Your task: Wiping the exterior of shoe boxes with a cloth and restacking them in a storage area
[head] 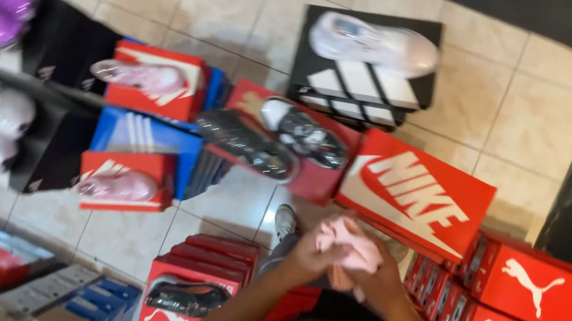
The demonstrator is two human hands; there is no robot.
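Nearest: two hands, held together above the lap. The left hand [307, 254] and right hand [377, 277] both close their grip on one pink cloth [353, 247], bunched between them, seemingly gathered into a wad for a firm hold. Just beyond the knuckles, the toe of one grey shoe [285, 221] on the tiled floor [249, 13].

Lower left of the hands: a row of red boxes [209, 261], about four, packed on edge; one dark shoe [187, 297] lies on the front box.

Right: two red boxes with a white leaping-cat mark [526, 309], stacked one above the other, more box ends beside them.

Middle: one large red box with white lettering [413, 195], tilted. Beside it, one red box [318, 178] carrying two dark shoes [270, 138], laid on top, likely as display samples.

Left middle: red and blue boxes, two of them each topped by one pink shoe [138, 76].

Far: one black box with white stripes [359, 79], bearing one white shoe [373, 43].

Far left: purple and pale shoes, blurred; count unclear.
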